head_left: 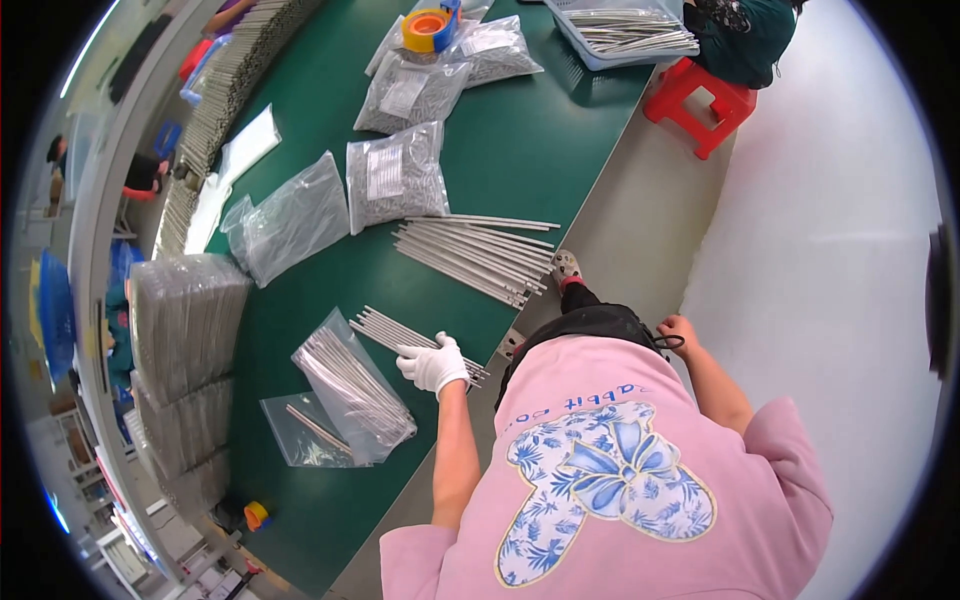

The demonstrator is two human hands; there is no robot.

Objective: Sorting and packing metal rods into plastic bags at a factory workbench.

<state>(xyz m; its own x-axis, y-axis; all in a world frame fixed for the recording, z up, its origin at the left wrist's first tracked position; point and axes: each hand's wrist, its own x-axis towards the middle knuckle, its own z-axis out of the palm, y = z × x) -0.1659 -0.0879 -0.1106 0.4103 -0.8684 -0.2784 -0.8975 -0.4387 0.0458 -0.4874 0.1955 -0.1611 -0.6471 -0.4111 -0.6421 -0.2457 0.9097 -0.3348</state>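
Note:
My left hand [436, 366], in a white glove, lies over a small row of thin metal rods [385, 328] on the green table. Its fingers are stretched out and apart, touching the rods. Bare, with fingers curled, my right hand [681, 338] is at my waist beside a black cord loop; whatever it may hold is hidden. Left of the gloved hand, a clear bag of rods [352, 385] overlaps a flatter clear bag [300, 440] with a few rods. Farther away, a larger group of thicker rods [475, 258] reaches the table's edge.
Filled clear bags [398, 178] with white labels stand beyond the rods, beside an empty-looking bag [292, 222]. A tape dispenser [428, 30] rests on the far bags. Stacked wrapped bundles [190, 330] line the left. A blue basket of rods [625, 35] and red stool [702, 105] are far right.

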